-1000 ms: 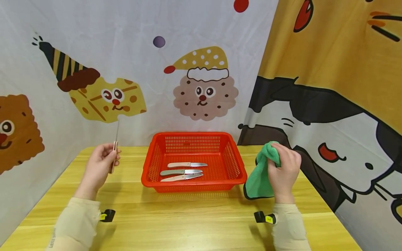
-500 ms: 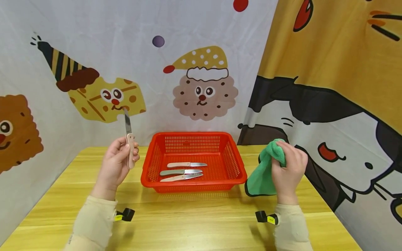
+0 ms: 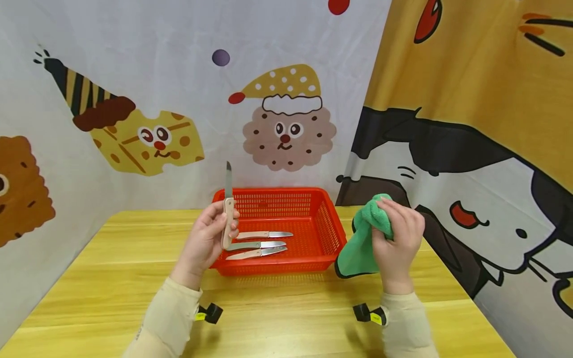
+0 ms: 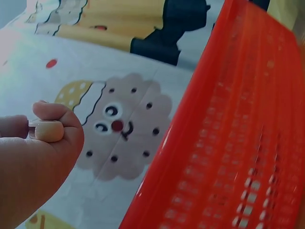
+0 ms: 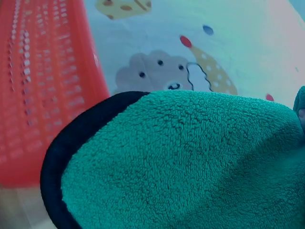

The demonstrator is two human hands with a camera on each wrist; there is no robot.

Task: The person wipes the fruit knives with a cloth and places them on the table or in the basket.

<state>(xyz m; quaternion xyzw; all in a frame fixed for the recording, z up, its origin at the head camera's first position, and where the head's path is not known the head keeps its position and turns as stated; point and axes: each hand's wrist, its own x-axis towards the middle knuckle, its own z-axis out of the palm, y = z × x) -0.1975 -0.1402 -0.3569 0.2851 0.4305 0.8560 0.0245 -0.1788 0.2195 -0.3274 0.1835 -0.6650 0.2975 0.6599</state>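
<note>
My left hand (image 3: 207, 239) grips a knife (image 3: 228, 219) by its pale pink handle, the blade pointing up, in front of the left end of the red basket (image 3: 286, 263). In the left wrist view the butt of the handle (image 4: 49, 131) shows between the curled fingers and thumb. At the basket's right side my right hand (image 3: 400, 238) holds a green cloth (image 3: 360, 251) with dark edging, bunched at the top and hanging down. The cloth (image 5: 181, 157) fills much of the right wrist view. Inside the basket lie two pale-handled knives (image 3: 256, 234) and a green-handled knife (image 3: 250, 245), blades to the right.
The basket stands on a wooden table (image 3: 277, 318) with slotted walls. Behind it hangs a white curtain (image 3: 179, 64) with cartoon prints, and a yellow printed curtain (image 3: 470, 74) closes off the right side. A small black camera mount sits at each wrist.
My left hand has carried its knife rightward from the table's left side to the basket, turning the handle's flat side into view. The right hand, with the cloth, has shifted only slightly.
</note>
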